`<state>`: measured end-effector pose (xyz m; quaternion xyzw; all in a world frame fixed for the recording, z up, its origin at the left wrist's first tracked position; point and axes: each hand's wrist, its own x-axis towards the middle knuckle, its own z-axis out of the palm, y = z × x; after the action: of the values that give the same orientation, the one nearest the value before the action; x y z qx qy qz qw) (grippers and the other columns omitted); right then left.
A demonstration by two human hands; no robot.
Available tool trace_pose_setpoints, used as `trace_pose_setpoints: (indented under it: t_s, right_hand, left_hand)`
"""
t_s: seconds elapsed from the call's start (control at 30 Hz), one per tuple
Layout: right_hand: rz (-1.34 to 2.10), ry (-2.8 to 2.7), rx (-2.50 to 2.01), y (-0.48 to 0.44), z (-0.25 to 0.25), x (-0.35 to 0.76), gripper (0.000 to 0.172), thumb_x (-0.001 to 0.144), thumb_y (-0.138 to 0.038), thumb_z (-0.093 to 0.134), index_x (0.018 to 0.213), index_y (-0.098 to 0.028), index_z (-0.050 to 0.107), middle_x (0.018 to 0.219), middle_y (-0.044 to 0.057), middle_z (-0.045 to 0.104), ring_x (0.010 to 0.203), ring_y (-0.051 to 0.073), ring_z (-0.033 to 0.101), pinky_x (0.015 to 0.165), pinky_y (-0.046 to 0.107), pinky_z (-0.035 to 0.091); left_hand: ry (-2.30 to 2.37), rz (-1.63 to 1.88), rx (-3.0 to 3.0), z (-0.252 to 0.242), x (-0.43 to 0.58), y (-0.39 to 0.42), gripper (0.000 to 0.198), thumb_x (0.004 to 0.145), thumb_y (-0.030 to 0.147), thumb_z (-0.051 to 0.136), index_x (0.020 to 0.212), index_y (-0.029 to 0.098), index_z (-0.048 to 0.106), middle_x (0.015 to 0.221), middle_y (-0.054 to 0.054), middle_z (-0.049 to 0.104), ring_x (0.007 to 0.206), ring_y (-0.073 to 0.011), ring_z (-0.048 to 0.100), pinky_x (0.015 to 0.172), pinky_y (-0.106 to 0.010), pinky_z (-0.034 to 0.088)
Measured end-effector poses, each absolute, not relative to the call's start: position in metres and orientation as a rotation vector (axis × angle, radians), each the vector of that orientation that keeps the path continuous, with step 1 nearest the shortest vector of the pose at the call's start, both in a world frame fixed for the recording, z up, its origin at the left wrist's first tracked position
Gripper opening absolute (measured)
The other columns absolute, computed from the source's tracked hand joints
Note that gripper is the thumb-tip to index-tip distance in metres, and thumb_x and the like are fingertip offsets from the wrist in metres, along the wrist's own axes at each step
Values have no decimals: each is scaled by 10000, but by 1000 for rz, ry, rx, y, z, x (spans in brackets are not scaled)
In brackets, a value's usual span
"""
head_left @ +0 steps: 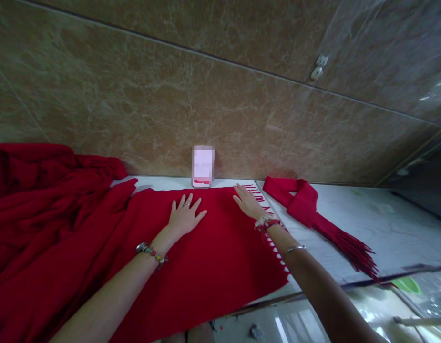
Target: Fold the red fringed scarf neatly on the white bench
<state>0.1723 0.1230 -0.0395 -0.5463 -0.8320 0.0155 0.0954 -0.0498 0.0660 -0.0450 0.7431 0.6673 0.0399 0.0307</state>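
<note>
A red fringed scarf [213,257] lies spread over the white table, its tassels pointing right. My left hand [185,216] rests flat on its upper middle part, fingers spread. Near the fringe, at the far right corner, my right hand [247,201] is laid flat with its fingers stretched out. Neither hand grips the cloth. To the left the red cloth runs into a large rumpled heap [45,214]. Part of the fringe is hidden by my right wrist and forearm.
A phone-like upright card or device [203,166], its face blurred, leans at the wall behind the scarf. Right of the fringe lies a folded red scarf [302,205] with tassels toward the front edge of the white table [352,214]. A brown marbled wall [206,95] bounds the back.
</note>
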Motion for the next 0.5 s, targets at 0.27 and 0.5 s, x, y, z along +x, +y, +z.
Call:
trace_pose_setpoints:
  t_s: [0.27,0.5]
  right_hand:
    - [-78,-2625,-1515,92,-54,174,409,905,-324,327,1294,-219,397,1379,101,373,1265,233,320,997,467,306]
    - [-216,-2479,-1564,102,-34,234,303,851,-324,504,1113,-172,511,1122,66,534,928,177,553,777,387,481]
  left_hand:
    - [2047,68,2261,-44,-53,64,570,866,521,239,1368,253,269,1455,-73,192,1330,-284,140,1038,-516,160]
    - [2045,98,2255,-47,-55,65,567,862,517,250,1365,257,275,1455,-68,196,1329,-286,147,1038,-523,155]
